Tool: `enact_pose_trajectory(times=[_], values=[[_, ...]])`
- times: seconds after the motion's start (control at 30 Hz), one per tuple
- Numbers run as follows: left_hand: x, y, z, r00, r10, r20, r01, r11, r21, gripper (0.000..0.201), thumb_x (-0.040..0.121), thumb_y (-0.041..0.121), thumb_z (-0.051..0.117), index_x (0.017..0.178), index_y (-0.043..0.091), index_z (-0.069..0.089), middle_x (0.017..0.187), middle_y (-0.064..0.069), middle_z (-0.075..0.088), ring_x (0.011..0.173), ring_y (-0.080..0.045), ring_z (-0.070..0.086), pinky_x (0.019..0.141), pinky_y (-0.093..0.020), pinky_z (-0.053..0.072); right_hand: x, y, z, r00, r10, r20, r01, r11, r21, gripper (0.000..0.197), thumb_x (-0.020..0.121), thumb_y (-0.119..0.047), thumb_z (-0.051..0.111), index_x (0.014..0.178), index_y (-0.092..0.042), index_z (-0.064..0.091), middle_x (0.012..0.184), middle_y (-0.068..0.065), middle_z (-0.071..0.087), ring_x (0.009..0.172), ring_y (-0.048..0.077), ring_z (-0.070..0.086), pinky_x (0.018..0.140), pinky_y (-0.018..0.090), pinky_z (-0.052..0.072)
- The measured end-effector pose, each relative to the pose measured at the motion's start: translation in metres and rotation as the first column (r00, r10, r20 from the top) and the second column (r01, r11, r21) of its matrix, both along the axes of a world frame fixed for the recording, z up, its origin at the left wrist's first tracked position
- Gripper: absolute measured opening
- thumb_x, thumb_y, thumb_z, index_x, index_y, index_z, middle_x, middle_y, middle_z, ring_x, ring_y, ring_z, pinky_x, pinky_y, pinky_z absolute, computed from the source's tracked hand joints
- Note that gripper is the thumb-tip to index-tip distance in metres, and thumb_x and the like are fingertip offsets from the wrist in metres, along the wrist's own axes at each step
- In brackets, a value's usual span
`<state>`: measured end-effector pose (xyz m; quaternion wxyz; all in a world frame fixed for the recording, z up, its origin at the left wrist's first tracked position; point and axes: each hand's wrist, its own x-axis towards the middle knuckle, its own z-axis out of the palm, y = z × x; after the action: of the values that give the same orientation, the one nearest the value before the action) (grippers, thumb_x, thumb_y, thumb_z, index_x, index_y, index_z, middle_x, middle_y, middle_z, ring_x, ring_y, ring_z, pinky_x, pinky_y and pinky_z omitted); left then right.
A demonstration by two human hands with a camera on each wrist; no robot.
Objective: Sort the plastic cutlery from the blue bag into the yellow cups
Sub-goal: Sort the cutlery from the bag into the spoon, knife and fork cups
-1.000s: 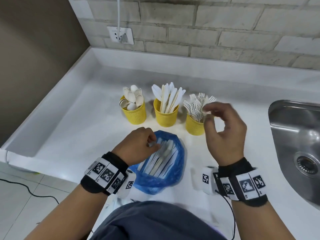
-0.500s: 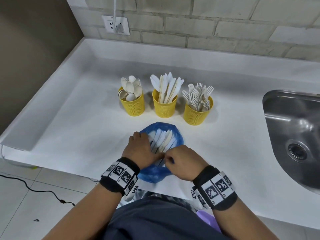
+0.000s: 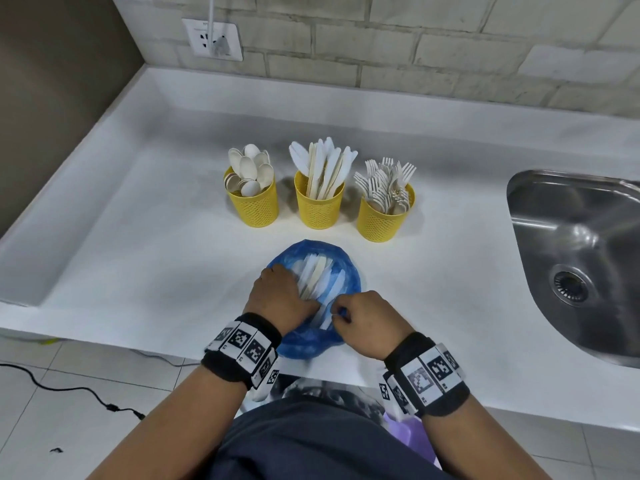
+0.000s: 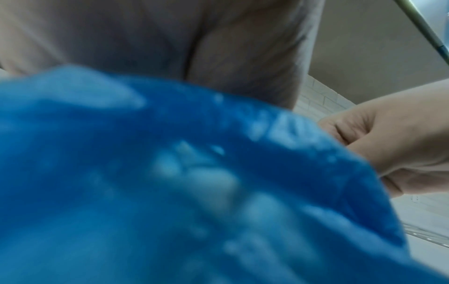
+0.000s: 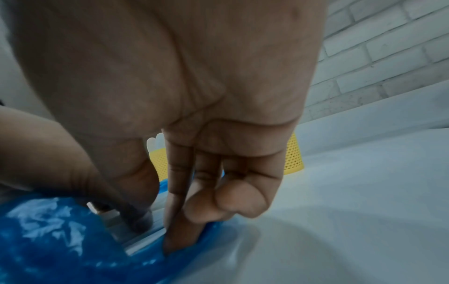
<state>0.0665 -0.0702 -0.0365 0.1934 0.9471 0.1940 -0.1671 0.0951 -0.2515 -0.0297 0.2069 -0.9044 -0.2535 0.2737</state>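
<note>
The blue bag [image 3: 341,271] lies on the white counter [image 3: 138,258] just in front of me, with several white knives [image 3: 317,271] lying in it. My left hand [image 3: 294,289] grips the bag's left side, fingers curled into the plastic [image 4: 170,173]. My right hand [image 3: 337,315] is at the bag's near right edge. Its thumb and forefinger [image 5: 177,226] pinch a white cutlery handle [image 5: 143,244] inside the bag. Behind the bag stand three yellow cups: spoons [image 3: 254,206] on the left, knives [image 3: 320,206] in the middle, forks [image 3: 382,220] on the right.
A steel sink [image 3: 581,258] is set into the counter at the right. A brick wall [image 3: 415,46] with a socket [image 3: 216,41] runs along the back. The counter's front edge is right under my wrists, and a cable [image 3: 69,389] lies on the floor at the left.
My right hand has come down from the fork cup to the bag's near edge and pinched a handle. My left hand has stayed on the bag.
</note>
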Motion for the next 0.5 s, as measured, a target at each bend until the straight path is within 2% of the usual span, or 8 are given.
enact_pose_trajectory(times=[0.1, 0.23, 0.3, 0.4, 0.5], values=[[-0.0017, 0.0008, 0.0018, 1.000, 0.009, -0.004, -0.010, 1.000, -0.025, 0.056, 0.082, 0.052, 0.072, 0.113, 0.007, 0.058, 0.122, -0.011, 0.055, 0.112, -0.030, 0.057, 0.092, -0.038, 0.049, 0.0025, 0.0002, -0.0004, 1.000, -0.027, -0.006, 0.027, 1.000, -0.013, 0.020, 0.094, -0.028, 0.050, 0.085, -0.016, 0.063, 0.081, 0.005, 0.067, 0.074, 0.025, 0.062, 0.072, 0.043, 0.056], [-0.0035, 0.0037, -0.0003, 0.997, 0.077, -0.007, -0.078, 0.994, -0.080, 0.066, 0.075, 0.053, 0.075, 0.119, 0.007, 0.057, 0.119, -0.009, 0.060, 0.107, -0.028, 0.062, 0.091, -0.040, 0.053, 0.0044, 0.0010, -0.0044, 1.000, -0.017, 0.000, 0.017, 0.998, -0.061, 0.024, 0.094, -0.028, 0.051, 0.082, -0.013, 0.064, 0.080, 0.006, 0.067, 0.073, 0.026, 0.063, 0.070, 0.039, 0.055], [-0.0034, 0.0042, -0.0003, 0.997, 0.082, -0.010, -0.083, 0.992, -0.097, 0.067, 0.074, 0.051, 0.074, 0.121, 0.007, 0.055, 0.118, -0.008, 0.063, 0.107, -0.028, 0.062, 0.091, -0.040, 0.053, 0.0041, 0.0017, -0.0047, 1.000, -0.016, -0.006, 0.016, 0.998, -0.060, 0.021, 0.095, -0.028, 0.052, 0.093, -0.013, 0.066, 0.089, 0.007, 0.070, 0.080, 0.028, 0.065, 0.073, 0.038, 0.056], [-0.0038, 0.0039, -0.0019, 0.998, 0.050, -0.029, -0.052, 0.995, -0.087, 0.061, 0.078, 0.048, 0.071, 0.122, 0.008, 0.055, 0.119, -0.009, 0.062, 0.108, -0.027, 0.061, 0.091, -0.038, 0.052, 0.0022, 0.0033, -0.0031, 1.000, -0.013, -0.017, 0.012, 0.999, -0.042, 0.028, 0.098, -0.029, 0.052, 0.121, -0.017, 0.062, 0.105, 0.012, 0.071, 0.092, 0.031, 0.067, 0.081, 0.036, 0.055], [-0.0035, 0.0026, -0.0042, 0.998, 0.049, -0.025, -0.051, 0.996, -0.070, 0.065, 0.080, 0.048, 0.070, 0.128, 0.009, 0.051, 0.124, -0.011, 0.056, 0.108, -0.029, 0.060, 0.090, -0.037, 0.052, 0.0002, 0.0041, -0.0026, 1.000, -0.006, -0.026, 0.005, 0.999, -0.034, 0.036, 0.099, -0.029, 0.052, 0.133, -0.018, 0.055, 0.109, 0.016, 0.071, 0.095, 0.033, 0.066, 0.081, 0.035, 0.054]])
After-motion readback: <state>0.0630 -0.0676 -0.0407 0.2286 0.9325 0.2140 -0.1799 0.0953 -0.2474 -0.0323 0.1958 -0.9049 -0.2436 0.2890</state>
